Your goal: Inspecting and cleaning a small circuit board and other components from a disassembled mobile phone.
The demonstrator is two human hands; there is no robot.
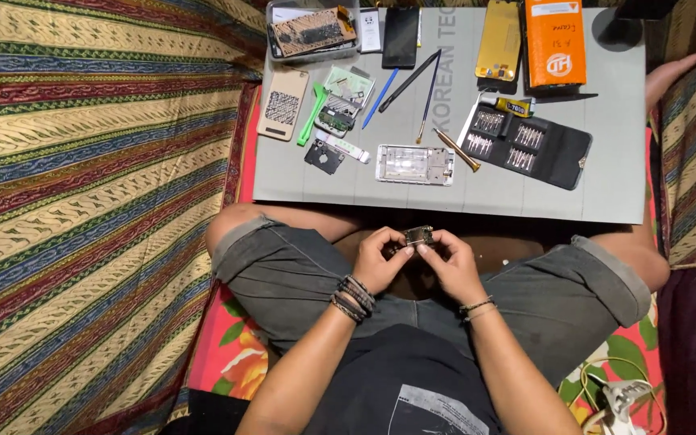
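Both hands (416,258) pinch a small metal part (419,236) below orange box (555,42).

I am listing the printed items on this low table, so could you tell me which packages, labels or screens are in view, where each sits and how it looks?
Orange box: far right edge of the grey table, tall rectangle, white label on top.
Yellow screen panel: left of the orange box, rectangular.
Black phone screen: far middle, dark, unlit.
Clear plastic tub: far left corner, holds a tan patterned case.
Small yellow tube: on the black tool wallet, black label.
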